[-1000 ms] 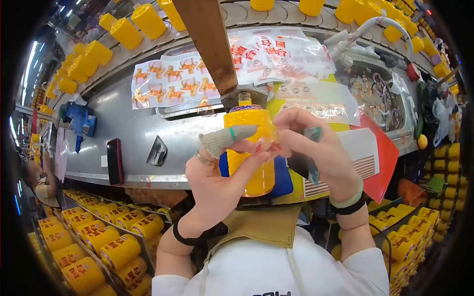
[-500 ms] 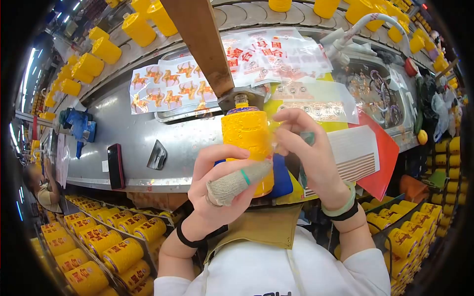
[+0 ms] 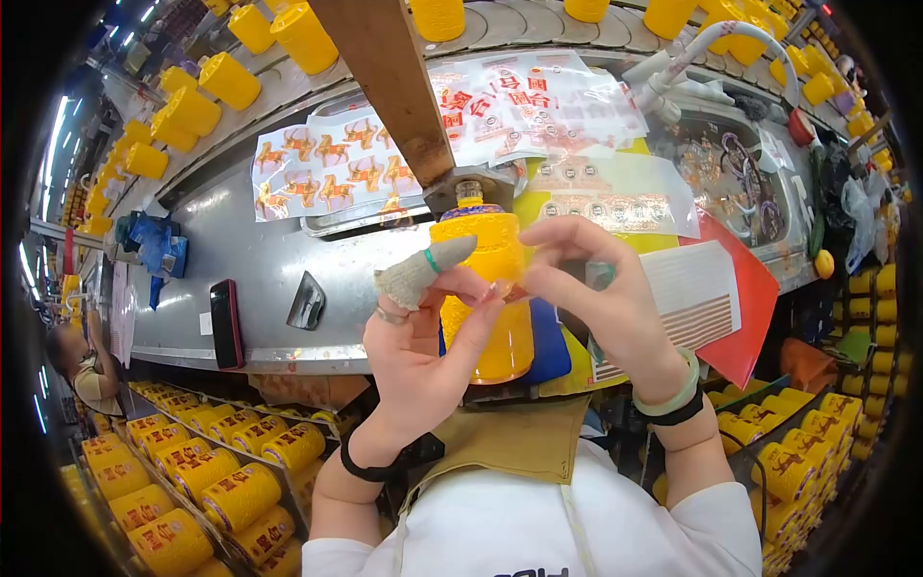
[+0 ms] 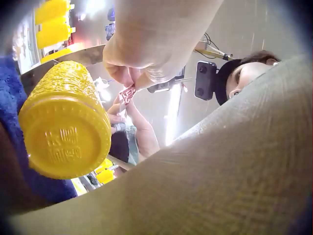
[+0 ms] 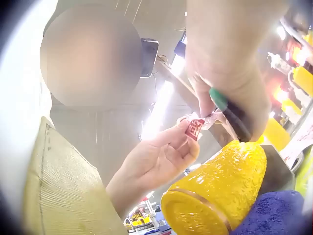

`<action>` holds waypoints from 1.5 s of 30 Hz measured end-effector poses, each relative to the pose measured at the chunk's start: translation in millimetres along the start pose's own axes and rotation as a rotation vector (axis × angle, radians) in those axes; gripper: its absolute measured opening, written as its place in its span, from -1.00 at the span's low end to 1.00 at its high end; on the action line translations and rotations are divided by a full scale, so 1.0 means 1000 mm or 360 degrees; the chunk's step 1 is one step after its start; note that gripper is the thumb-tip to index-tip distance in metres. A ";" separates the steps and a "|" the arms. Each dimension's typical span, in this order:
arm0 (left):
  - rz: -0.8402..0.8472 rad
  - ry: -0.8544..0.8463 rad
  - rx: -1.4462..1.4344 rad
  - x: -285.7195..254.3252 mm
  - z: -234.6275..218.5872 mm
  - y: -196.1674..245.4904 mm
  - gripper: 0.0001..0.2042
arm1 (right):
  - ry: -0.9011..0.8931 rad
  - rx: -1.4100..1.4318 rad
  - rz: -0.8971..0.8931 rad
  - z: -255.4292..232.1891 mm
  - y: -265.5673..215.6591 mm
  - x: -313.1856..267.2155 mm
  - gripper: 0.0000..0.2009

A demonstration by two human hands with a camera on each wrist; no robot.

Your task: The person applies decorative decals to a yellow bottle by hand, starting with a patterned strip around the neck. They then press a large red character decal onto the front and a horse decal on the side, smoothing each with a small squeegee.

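Observation:
A textured yellow bottle (image 3: 484,288) stands upright on a blue cloth (image 3: 550,348), its neck under a clamp on a wooden beam (image 3: 385,87). In front of the bottle both hands meet on a small red sticker (image 3: 507,287) on clear film. My left hand (image 3: 488,292) pinches it, and the index finger in its knit cot (image 3: 413,272) sticks up free. My right hand (image 3: 527,279) pinches the film from the other side and also holds a dark tool with a green end (image 5: 234,115). The right wrist view shows the sticker (image 5: 194,129) above the bottle (image 5: 217,193).
Sheets of stickers (image 3: 327,171) lie on the steel bench (image 3: 250,260), along with a phone (image 3: 224,322) and a red folder (image 3: 745,317). Yellow bottles fill crates (image 3: 202,481) at lower left and right and line the conveyor (image 3: 192,106) behind. Another person (image 3: 72,361) is at far left.
My left hand, which was wrapped low round the bottle half a second ago, has come back up to meet the right hand at the sticker. The bottle has stayed in place.

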State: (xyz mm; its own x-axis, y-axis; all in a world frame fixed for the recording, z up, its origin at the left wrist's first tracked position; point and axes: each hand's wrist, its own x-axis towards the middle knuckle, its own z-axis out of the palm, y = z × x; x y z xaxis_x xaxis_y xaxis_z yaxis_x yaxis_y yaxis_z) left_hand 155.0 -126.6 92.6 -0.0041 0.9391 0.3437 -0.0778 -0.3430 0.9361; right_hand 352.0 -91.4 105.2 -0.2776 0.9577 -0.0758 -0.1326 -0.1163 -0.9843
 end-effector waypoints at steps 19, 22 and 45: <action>0.0215 -0.0319 0.0491 0.002 -0.009 0.007 -0.56 | 0.0008 -0.0341 -0.0214 -0.020 -0.006 0.002 -0.82; 0.0207 -0.0351 0.0562 0.005 -0.007 0.007 -0.51 | -0.0242 -0.0569 -0.0299 -0.012 -0.018 -0.001 -0.82; -0.0810 -0.0344 -0.0253 -0.012 -0.039 -0.031 -0.15 | -0.0181 -0.0503 -0.0181 0.006 -0.031 0.014 -0.84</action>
State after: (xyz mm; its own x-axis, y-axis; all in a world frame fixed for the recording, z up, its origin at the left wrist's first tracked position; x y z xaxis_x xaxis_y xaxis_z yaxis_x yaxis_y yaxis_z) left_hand 118.3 -126.7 56.5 0.2755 0.9533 -0.1240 -0.1660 0.1742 0.9706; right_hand 346.9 -76.0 135.6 -0.3847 0.9223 0.0380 0.1275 0.0939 -0.9874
